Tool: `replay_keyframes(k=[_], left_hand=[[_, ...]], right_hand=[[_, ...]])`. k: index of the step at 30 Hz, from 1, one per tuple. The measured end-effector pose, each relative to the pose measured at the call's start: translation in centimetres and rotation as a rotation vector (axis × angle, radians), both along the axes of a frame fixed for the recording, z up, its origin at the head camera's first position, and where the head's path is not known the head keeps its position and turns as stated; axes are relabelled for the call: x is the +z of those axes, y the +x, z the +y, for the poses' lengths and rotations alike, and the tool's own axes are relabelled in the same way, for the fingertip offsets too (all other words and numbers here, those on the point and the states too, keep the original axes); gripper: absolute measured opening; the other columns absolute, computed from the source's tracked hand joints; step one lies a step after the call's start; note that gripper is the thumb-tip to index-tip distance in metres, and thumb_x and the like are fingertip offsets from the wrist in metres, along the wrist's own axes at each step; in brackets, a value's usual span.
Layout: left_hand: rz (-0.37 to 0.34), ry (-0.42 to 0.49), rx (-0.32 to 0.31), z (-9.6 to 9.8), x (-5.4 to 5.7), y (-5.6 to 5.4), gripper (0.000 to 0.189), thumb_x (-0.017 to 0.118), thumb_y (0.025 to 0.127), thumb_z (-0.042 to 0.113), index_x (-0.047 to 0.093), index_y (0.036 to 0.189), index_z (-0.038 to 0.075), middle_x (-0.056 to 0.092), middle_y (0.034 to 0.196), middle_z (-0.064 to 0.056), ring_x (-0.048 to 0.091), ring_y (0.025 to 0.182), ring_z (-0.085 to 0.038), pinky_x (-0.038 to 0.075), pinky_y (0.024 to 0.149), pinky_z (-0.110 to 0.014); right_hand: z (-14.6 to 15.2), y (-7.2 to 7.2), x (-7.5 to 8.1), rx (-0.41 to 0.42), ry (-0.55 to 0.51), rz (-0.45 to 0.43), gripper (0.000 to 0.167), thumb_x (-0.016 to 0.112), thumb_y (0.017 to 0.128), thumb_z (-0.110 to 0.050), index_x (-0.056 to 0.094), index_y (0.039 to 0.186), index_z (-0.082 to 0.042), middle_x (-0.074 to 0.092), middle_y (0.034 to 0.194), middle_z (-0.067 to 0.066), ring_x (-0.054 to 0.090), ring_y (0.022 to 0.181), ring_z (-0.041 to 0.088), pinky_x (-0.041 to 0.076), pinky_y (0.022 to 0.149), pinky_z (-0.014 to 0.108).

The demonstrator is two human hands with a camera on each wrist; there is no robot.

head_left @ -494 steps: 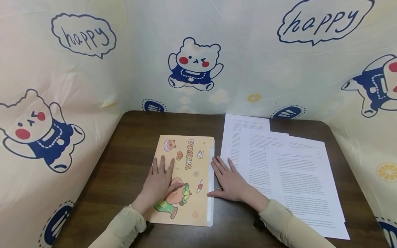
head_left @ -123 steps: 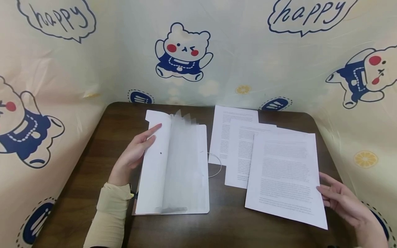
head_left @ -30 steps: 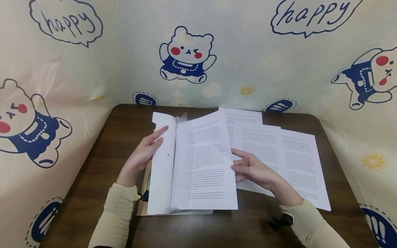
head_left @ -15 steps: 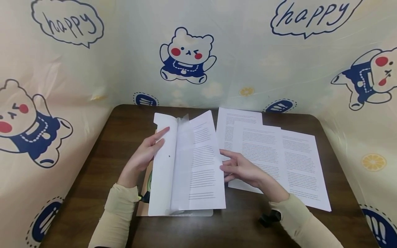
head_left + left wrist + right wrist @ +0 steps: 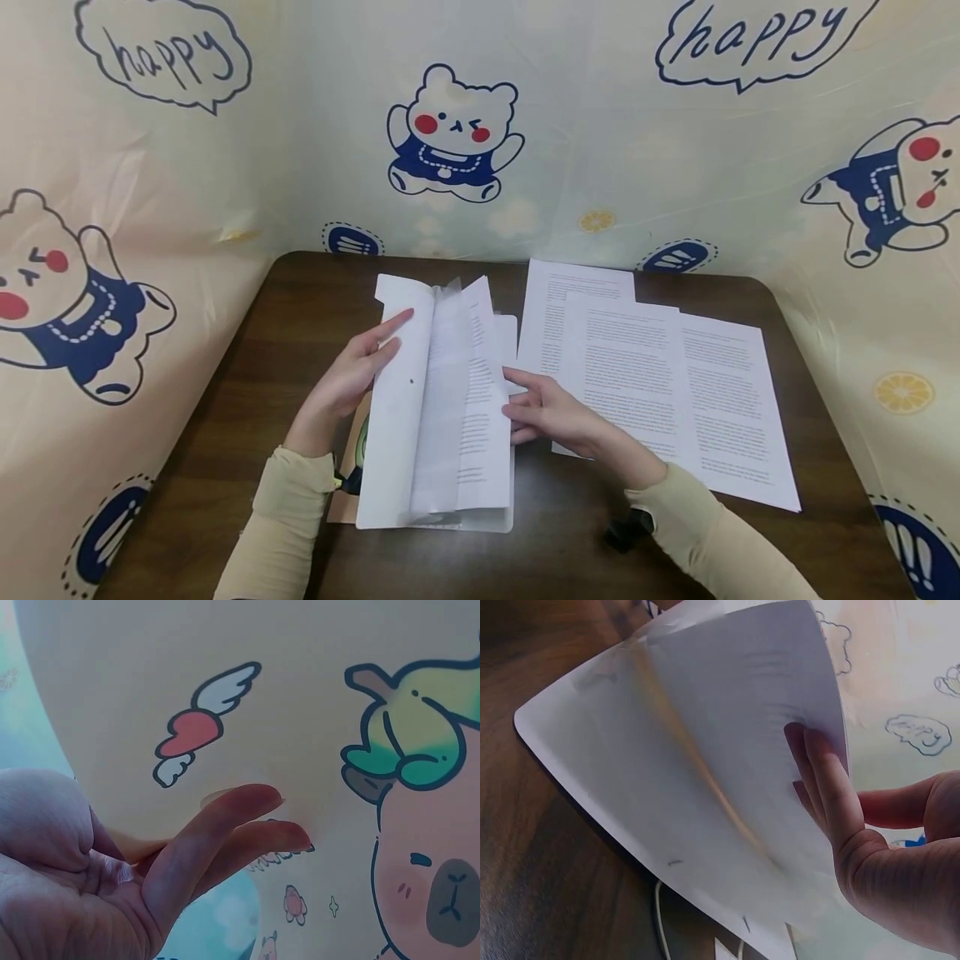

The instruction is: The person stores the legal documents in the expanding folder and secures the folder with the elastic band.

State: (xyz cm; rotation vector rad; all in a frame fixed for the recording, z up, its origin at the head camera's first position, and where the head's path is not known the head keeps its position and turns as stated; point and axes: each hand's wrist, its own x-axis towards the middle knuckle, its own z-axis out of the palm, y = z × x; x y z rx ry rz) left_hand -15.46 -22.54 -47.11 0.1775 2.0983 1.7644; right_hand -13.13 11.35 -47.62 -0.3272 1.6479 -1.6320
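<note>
Left hand slanted inward, fingers gripping folder cover (curled up); right hand likewise, fingers pinching printed sheet.

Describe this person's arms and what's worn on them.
The left sleeve and right sleeve are plain pale beige, with creased cloth near the wrists. A small black device sits by each cuff: one at left, one at right. The left grip and right grip wear no gloves.
</note>
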Motion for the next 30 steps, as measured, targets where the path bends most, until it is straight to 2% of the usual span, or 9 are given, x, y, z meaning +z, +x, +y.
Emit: replay_keyframes(k=[5,8,10,11,14,16,24,28,30], left_hand=[[0.012,-0.009,0.005,0.2,0.0,0.1,0.059,0.042,0.120,0.022,0.024,0.176,0.014,0.012,0.186,-0.018,0.073,0.091,-0.001,0.065,0.078,-0.022],[0.012,-0.006,0.003,0.4,-0.1,0.1,0.059,0.041,0.120,0.021,0.023,0.177,0.014,0.012,0.186,-0.018,0.077,0.094,-0.010,0.065,0.076,-0.022],[0.018,-0.007,0.003,0.5,-0.1,0.1,0.059,0.041,0.120,0.021,0.024,0.176,0.014,0.010,0.187,-0.017,0.074,0.124,-0.023,0.065,0.078,-0.021],[0.021,-0.009,0.005,0.6,-0.2,0.1,0.059,0.041,0.120,0.021,0.024,0.176,0.013,0.010,0.187,-0.017,0.065,0.140,-0.029,0.065,0.080,-0.021],[0.029,-0.007,0.008,0.7,-0.3,0.2,0.059,0.041,0.120,0.021,0.024,0.176,0.012,0.008,0.187,-0.015,0.024,0.169,-0.046,0.064,0.085,-0.019],[0.033,-0.005,0.009,0.7,-0.3,0.1,0.059,0.041,0.120,0.020,0.024,0.176,0.012,0.007,0.187,-0.014,0.012,0.172,-0.045,0.063,0.086,-0.017],[0.017,-0.004,0.017,0.8,-0.3,0.2,0.060,0.042,0.120,0.022,0.024,0.176,0.015,0.007,0.187,-0.014,0.039,0.158,-0.053,0.065,0.079,-0.022],[0.018,-0.006,0.007,0.8,-0.4,0.1,0.059,0.042,0.120,0.021,0.024,0.176,0.014,0.007,0.187,-0.015,0.032,0.163,-0.052,0.065,0.083,-0.020],[0.027,-0.016,0.002,0.7,-0.4,0.0,0.059,0.042,0.120,0.022,0.024,0.176,0.013,0.007,0.187,-0.014,0.020,0.169,-0.048,0.062,0.089,-0.016]], right_hand=[[-1.2,0.2,-0.6,0.004,-0.010,0.004,0.074,0.055,0.111,0.000,0.016,0.174,0.003,0.068,0.141,0.038,0.083,0.101,0.017,0.069,0.086,0.030],[-1.9,0.3,-1.0,0.002,-0.013,-0.011,0.073,0.055,0.111,0.000,0.017,0.174,0.003,0.068,0.141,0.038,0.082,0.098,0.013,0.068,0.085,0.028],[-2.3,0.4,-1.1,-0.001,-0.009,-0.020,0.073,0.054,0.111,0.001,0.017,0.174,0.003,0.068,0.141,0.038,0.082,0.099,0.016,0.069,0.087,0.031],[-2.5,0.5,-1.2,-0.002,-0.005,-0.023,0.073,0.054,0.111,0.001,0.017,0.174,0.002,0.068,0.141,0.037,0.083,0.101,0.019,0.069,0.088,0.032],[-3.0,0.6,-1.2,-0.011,0.012,-0.029,0.073,0.054,0.111,0.001,0.017,0.174,0.003,0.069,0.140,0.037,0.083,0.108,0.028,0.069,0.091,0.038],[-3.2,0.7,-1.3,-0.014,0.017,-0.030,0.072,0.053,0.112,0.002,0.016,0.174,0.003,0.069,0.140,0.037,0.082,0.111,0.031,0.069,0.091,0.039],[-3.6,0.6,-1.8,-0.022,0.014,-0.038,0.071,0.051,0.112,0.004,0.016,0.173,0.005,0.068,0.140,0.039,0.080,0.115,0.041,0.069,0.091,0.039],[-3.3,0.6,-2.1,-0.029,0.040,-0.038,0.072,0.054,0.111,0.001,0.018,0.173,0.005,0.070,0.138,0.036,0.083,0.108,0.032,0.069,0.090,0.036],[-3.0,0.5,-2.2,-0.033,0.043,-0.033,0.073,0.058,0.111,-0.001,0.020,0.173,0.004,0.070,0.141,0.035,0.083,0.106,0.027,0.069,0.091,0.037]])
